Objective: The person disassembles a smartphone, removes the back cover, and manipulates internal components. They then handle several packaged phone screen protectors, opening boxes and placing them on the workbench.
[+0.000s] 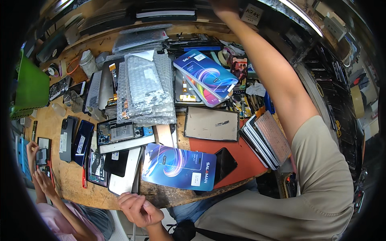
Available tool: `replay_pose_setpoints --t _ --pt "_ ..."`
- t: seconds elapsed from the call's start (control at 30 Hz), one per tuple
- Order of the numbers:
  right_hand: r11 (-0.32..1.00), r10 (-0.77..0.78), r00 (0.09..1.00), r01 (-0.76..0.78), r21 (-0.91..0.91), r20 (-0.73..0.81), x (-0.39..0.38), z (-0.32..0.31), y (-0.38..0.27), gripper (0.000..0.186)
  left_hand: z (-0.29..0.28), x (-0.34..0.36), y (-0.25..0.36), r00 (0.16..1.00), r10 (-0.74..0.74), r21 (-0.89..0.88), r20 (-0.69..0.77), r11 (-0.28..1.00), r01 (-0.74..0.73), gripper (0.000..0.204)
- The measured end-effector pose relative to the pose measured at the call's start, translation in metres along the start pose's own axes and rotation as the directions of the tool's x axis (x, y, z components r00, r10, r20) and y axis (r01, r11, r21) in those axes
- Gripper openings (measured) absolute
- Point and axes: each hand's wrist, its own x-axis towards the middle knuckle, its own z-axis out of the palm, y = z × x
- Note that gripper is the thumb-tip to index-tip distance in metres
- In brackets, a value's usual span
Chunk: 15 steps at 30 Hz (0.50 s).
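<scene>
My left hand (pixel 138 209) is just off the front edge of the wooden bench, fingers curled in and thumb against them, with nothing visible in it. Close by lie a white phone-shaped panel (pixel 125 176) and a blue phone-screen package (pixel 179 166) with a swirl print. My right arm stretches far across the bench. My right hand (pixel 223 9) is up at the back shelf, dark and cut off by the picture's rim, so its fingers do not show. Beside it, a pale printed box (pixel 251 14) stands on the shelf.
Bubble-wrapped parts (pixel 146 88) pile up mid-bench, beside more swirl-print packages (pixel 207 74). An orange-red mat (pixel 251 162) carries a dark phone (pixel 225 164) and stacked tablet-like panels (pixel 265 140). A green basket (pixel 32 82) stands left. At lower left, a co-worker's hands (pixel 45 182) handle small parts.
</scene>
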Motion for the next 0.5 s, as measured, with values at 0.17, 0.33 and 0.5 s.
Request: replay_pose_setpoints --t 0.17,0.33,0.5 --pt "0.938 0.333 0.894 -0.345 -0.015 0.300 -0.018 -0.022 -0.046 0.040 -0.006 -0.005 0.002 0.997 -0.079 -0.019 -0.001 0.997 0.079 0.013" --pt "0.976 0.169 0.958 -0.195 0.094 0.231 -0.010 -0.016 -0.005 0.043 0.008 0.004 -0.002 0.993 -0.069 -0.110 -0.098 0.992 0.059 0.012" --pt "0.782 -0.311 0.782 -0.112 0.613 0.540 -0.090 -0.201 -0.106 0.054 0.010 0.005 -0.003 0.986 -0.118 -0.129 -0.121 0.986 0.103 0.013"
